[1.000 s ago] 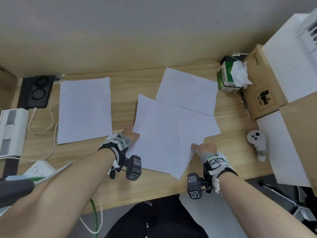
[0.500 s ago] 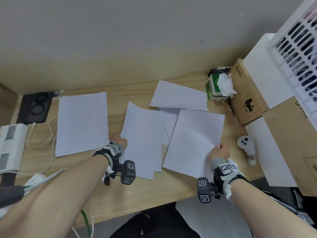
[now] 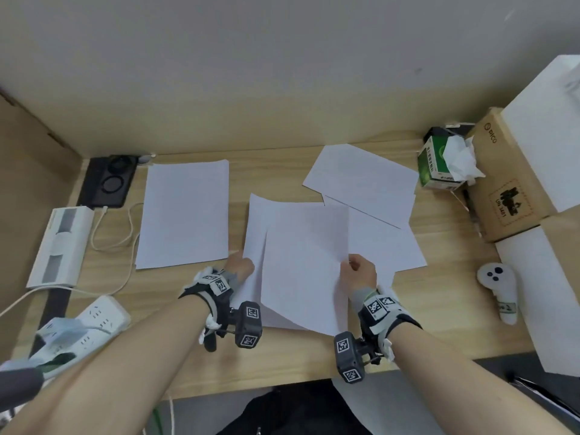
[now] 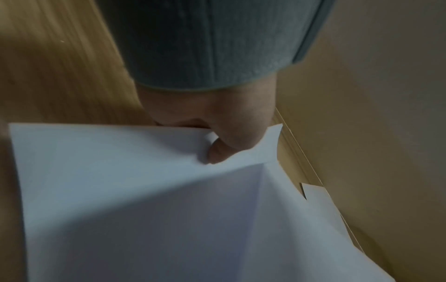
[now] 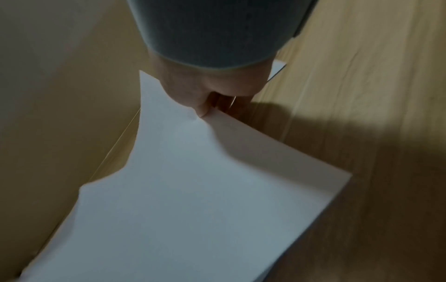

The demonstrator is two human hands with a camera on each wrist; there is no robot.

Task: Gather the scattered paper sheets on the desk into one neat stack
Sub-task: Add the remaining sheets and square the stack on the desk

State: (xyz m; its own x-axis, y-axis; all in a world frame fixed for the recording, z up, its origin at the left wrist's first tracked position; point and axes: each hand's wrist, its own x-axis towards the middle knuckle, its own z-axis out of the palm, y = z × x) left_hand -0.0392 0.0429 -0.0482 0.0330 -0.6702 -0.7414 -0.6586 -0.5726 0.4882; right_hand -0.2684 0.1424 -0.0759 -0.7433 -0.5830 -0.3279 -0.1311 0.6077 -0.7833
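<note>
Several white paper sheets lie on the wooden desk (image 3: 282,359). My left hand (image 3: 243,266) pinches the left edge of a centre sheet (image 3: 255,233); the left wrist view shows its thumb (image 4: 217,152) pressed on that sheet (image 4: 144,190). My right hand (image 3: 356,268) pinches the right edge of another sheet (image 3: 304,262), which overlaps the left-hand sheet; the thumb (image 5: 202,110) grips the curved paper (image 5: 193,181). A single sheet (image 3: 185,211) lies apart at the left. Two more sheets (image 3: 361,180) (image 3: 389,246) overlap at the back right.
A green tissue box (image 3: 436,164) and a cardboard box (image 3: 505,189) stand at the back right, with a white controller (image 3: 497,287) nearer. At the left are a black charger (image 3: 108,180), a white device (image 3: 61,246), cables (image 3: 125,233) and a power strip (image 3: 100,315).
My right hand picked up a sheet by its right edge and carried it left, over the sheet my left hand holds. The left hand stayed at its sheet's left edge.
</note>
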